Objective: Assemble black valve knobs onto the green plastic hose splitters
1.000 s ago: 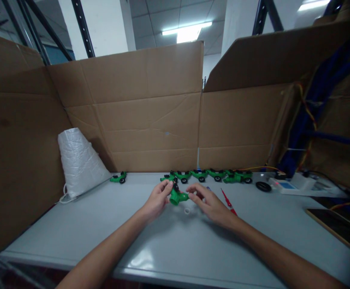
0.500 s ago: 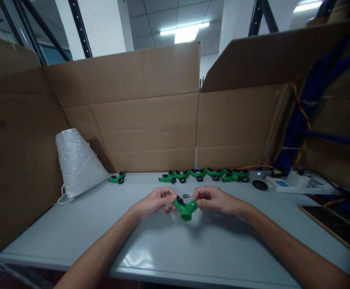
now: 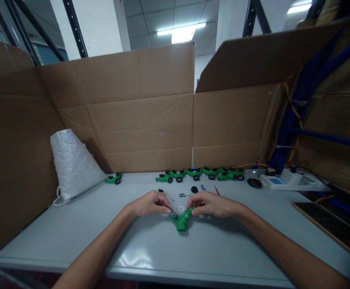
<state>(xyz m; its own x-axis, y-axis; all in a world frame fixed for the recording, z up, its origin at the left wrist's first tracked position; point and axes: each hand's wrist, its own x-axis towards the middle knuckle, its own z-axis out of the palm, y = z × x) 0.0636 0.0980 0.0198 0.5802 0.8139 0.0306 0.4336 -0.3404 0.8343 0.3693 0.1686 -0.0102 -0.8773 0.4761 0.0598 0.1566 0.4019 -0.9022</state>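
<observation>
A green Y-shaped hose connector (image 3: 181, 223) is held low over the table, its wide round mouth turned toward me. My left hand (image 3: 153, 204) pinches its left branch, thumb and fingertips closed beside a small dark part on that branch. The right branch is gripped between the thumb and fingers of my right hand (image 3: 210, 204). Just behind the connector lies a white ring (image 3: 181, 208). Farther back are small black rings (image 3: 182, 195) and a round black cap (image 3: 194, 189). The inside of the mouth is too small to make out.
Several green fittings with black parts (image 3: 195, 174) line the back, and another green fitting (image 3: 114, 178) sits left beside a white wrapped bundle (image 3: 72, 164). A red tool (image 3: 217, 190), a black ring (image 3: 254, 183) and a power strip (image 3: 295, 182) lie right. Cardboard walls (image 3: 144, 120) enclose the table.
Both hands have lowered the connector toward me and the table. The dark part on its left branch looks different now, partly under my left fingers. The white ring behind it has come into view.
</observation>
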